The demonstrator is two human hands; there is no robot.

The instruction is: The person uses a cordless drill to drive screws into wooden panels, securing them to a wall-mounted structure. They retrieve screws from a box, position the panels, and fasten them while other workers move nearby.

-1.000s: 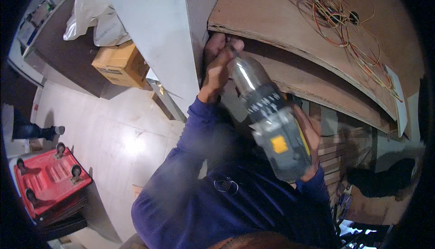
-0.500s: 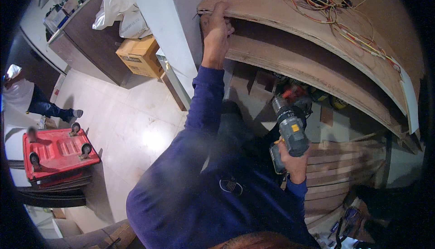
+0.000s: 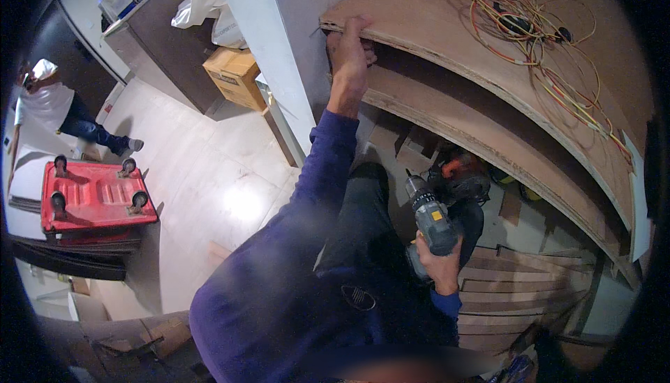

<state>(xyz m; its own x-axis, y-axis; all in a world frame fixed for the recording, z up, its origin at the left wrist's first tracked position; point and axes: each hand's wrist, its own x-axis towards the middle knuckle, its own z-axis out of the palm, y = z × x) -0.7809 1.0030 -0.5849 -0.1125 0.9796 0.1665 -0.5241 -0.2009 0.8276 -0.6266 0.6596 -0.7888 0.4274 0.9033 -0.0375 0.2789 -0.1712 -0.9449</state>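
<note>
My left hand grips the near corner of a plywood top panel, thumb above and fingers curled under its edge. Beneath that panel lies a second plywood shelf, with a dark gap between the two. In my right hand is a grey and black cordless drill, its chuck and short bit pointing up and slightly left. The drill hangs in front of my legs, apart from the wood. A tangle of yellow and red wire rests on the top panel.
Wood strips lie on the floor at lower right. A red power tool sits under the shelf. At left are an upturned red wheeled platform, a cardboard box and another person. A white pillar adjoins the panel.
The whole view has shifted, so most things sit farther right. My left hand keeps its hold on the panel corner. The drill has come lower and a little nearer my body.
</note>
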